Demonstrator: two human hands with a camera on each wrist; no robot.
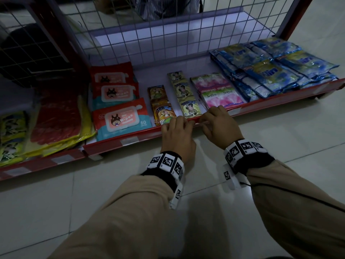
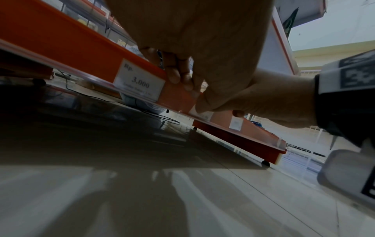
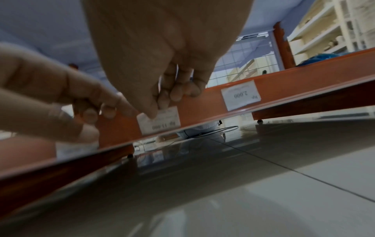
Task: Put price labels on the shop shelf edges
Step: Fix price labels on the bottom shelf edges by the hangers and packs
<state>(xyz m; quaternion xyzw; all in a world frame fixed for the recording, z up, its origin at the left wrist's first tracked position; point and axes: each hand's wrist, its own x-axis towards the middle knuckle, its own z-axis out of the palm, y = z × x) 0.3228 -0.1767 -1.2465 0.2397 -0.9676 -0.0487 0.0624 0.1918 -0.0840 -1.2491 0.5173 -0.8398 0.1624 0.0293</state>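
At the front lip of the lowest red metal shelf point(image 1: 130, 136), both hands meet side by side. The right hand point(image 1: 217, 124) has its thumb and curled fingers pinching a small white paper price label point(image 3: 159, 120), flat and rectangular, with its top edge under the thumb tip and its lower edge seated in the clear plastic strip point(image 3: 263, 109) that runs along the shelf edge. The left hand point(image 1: 177, 135) sits just beside it, fingers point(image 2: 178, 75) bent over the top of the lip and pressing on the red face; whether it grips the strip itself I cannot tell.

To the left along the same edge sits another white label printed 3.000 point(image 2: 140, 81), and to the right one printed 2.000 point(image 3: 240, 95), both flat behind the glossy strip.

On the shelf behind the hands lie small orange and yellow foil sachets point(image 1: 164, 114), soft pink tissue packs point(image 1: 222, 99), red-and-teal wet wipe packs point(image 1: 121, 118) with rounded flip lids, and crinkled shiny blue sachets point(image 1: 270, 71). A white wire grid point(image 1: 149, 34) backs the shelf, and pale glossy floor tiles point(image 1: 74, 193) lie below.
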